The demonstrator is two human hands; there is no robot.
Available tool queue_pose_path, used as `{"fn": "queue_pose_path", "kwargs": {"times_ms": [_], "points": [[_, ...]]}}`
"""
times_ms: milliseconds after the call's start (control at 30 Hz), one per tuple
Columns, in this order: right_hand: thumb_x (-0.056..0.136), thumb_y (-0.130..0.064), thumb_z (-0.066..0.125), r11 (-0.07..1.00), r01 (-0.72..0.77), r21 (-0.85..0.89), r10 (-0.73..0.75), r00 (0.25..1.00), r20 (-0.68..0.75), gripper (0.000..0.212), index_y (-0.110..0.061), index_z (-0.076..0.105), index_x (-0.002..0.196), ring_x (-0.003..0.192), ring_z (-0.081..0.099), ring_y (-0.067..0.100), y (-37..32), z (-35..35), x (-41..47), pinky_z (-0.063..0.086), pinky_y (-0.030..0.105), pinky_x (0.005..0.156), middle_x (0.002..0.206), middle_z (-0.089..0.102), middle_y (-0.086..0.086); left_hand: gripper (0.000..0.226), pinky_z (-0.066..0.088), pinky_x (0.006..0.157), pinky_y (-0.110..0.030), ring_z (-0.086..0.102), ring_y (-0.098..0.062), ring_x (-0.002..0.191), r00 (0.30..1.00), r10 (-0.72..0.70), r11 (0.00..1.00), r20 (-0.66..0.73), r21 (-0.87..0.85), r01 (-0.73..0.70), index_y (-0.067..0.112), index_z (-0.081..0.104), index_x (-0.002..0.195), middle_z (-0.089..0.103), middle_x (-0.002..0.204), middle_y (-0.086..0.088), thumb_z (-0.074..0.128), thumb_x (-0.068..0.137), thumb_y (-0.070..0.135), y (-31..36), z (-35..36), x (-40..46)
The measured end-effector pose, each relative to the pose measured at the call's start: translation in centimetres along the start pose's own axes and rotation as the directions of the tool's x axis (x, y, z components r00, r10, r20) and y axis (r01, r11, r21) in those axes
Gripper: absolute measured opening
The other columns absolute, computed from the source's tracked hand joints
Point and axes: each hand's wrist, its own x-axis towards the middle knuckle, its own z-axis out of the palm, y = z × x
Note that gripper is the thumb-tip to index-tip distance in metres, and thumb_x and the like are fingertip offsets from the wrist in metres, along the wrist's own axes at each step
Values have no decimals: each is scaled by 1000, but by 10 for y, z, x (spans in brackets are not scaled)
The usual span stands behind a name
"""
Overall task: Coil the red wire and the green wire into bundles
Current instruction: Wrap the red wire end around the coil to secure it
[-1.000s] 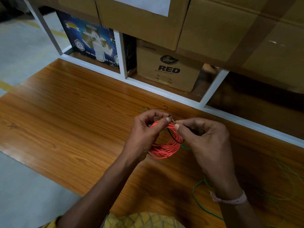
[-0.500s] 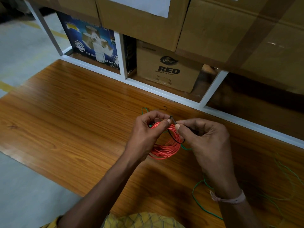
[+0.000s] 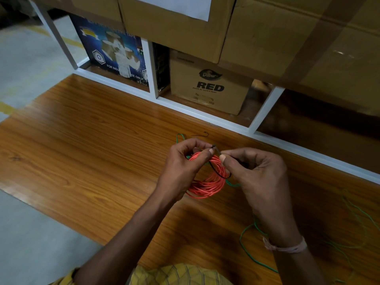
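Still, little is changed from 1 second ago: the red wire (image 3: 207, 182), already coiled, is held above the tabletop (image 3: 92, 145) by the left hand (image 3: 181, 169), a black tie (image 3: 218, 171) is pinched by the right hand (image 3: 257, 173), and the green wire (image 3: 246, 249) is left loose.

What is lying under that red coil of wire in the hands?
Under the red coil you can see the wooden table and a bit of green wire poking out beside it. Where that green wire runs beneath the coil and the hands is covered.

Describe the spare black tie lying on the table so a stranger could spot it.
On the wooden table, look just beyond the two hands, near the white shelf frame. The black tie lies there beside a green wire loop: thin, dark, hooked at one end.
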Motion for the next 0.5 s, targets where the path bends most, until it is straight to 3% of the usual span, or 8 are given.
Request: {"fn": "queue_pose_path", "kwargs": {"times_ms": [367, 500], "points": [[92, -18, 78, 1000, 3, -9, -3, 1000, 1, 6, -18, 83, 95, 76, 75, 6, 2, 1, 0, 55, 16, 64, 79, 79, -6, 5, 45, 58, -11, 59, 6, 61, 1000, 6, 1000, 3, 9, -6, 16, 78, 96, 71, 75, 14, 75, 98, 13, 0, 0, -1], [92, -20, 78, 1000, -1, -14, 1, 1000, -3, 6, -20, 83, 96, 79, 76, 7, 4, 1, 0, 59, 20, 67, 84, 80, -7, 3, 52, 66, -19, 66, -1, 74, 1000, 24, 999, 13, 37, -24, 17, 79, 98, 75, 84, 8, 76, 97, 16, -1, -1, -2]]}}
